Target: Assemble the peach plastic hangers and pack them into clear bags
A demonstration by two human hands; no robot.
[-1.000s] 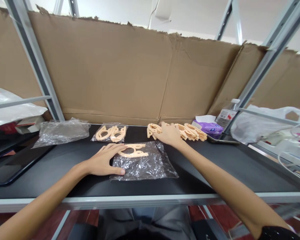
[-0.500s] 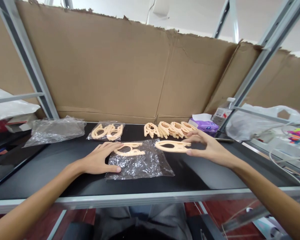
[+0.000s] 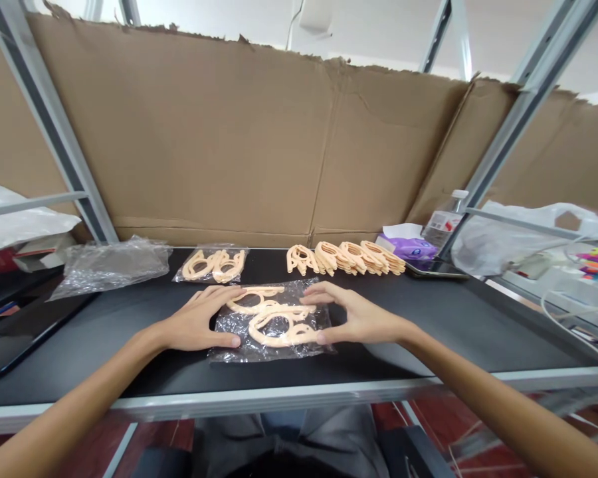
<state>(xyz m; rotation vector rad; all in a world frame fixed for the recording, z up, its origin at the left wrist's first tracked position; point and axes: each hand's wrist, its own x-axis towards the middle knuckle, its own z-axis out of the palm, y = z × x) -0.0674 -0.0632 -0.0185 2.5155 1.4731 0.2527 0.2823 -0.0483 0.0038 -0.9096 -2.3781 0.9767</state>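
Observation:
A clear plastic bag lies flat on the black tabletop in front of me. On it rest two beige plastic pieces that look like folding hangers. The rear folding hanger is partly overlapped by the front folding hanger. My left hand lies over the bag's left side, fingers and thumb spread, fingertips by the rear hanger. From the right, my right hand has the front hanger's forked end between thumb and fingers, down at bag level.
Behind the bag sits a filled clear packet with two hangers. A row of loose hangers is at the back right, near a purple tissue pack, a phone and a bottle. Empty bags lie left.
My right hand has brought its hanger leftward and down onto the bag, in front of the other hanger. The left hand has stayed in place.

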